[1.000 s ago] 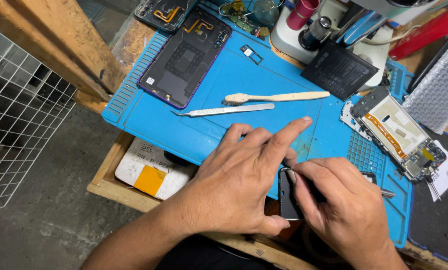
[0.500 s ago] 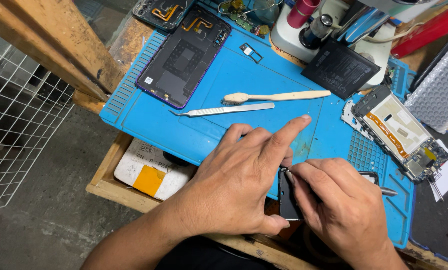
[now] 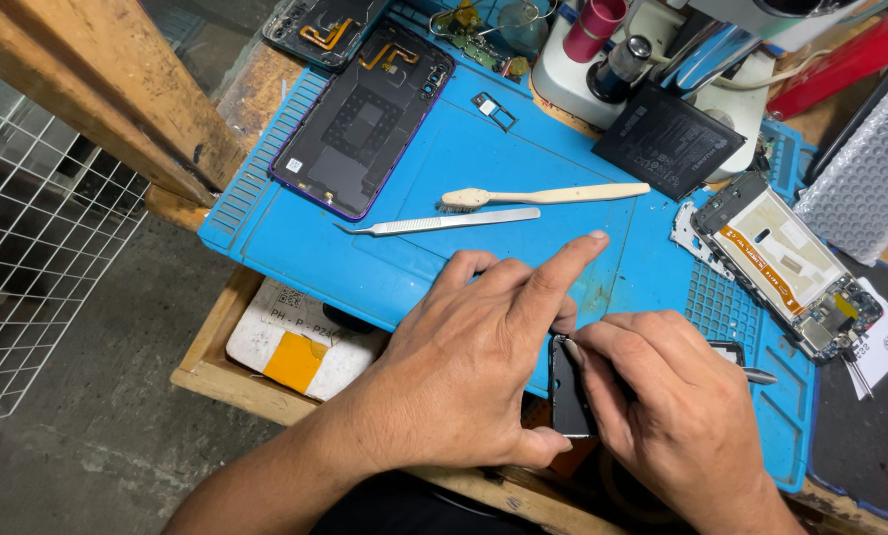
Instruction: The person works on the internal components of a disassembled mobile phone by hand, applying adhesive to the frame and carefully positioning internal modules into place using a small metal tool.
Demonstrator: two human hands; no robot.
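Observation:
My left hand point(image 3: 474, 357) lies over a small dark flat phone part point(image 3: 569, 396) at the near edge of the blue work mat point(image 3: 385, 258), index finger stretched forward, thumb under the part. My right hand point(image 3: 677, 411) has its fingers curled against the part's right side and top edge. A thin metal tool point(image 3: 761, 375) sticks out to the right from under my right hand. Most of the part is hidden by both hands.
On the mat lie metal tweezers point(image 3: 444, 223), a wooden-handled brush point(image 3: 543, 195), a dark phone back cover point(image 3: 365, 124), a black battery point(image 3: 667, 139) and an opened phone frame point(image 3: 786, 263). A microscope base point(image 3: 603, 74) stands behind. A wire grid point(image 3: 38, 258) is at left.
The view has shifted slightly. Both hands stay on the dark part with barely any movement.

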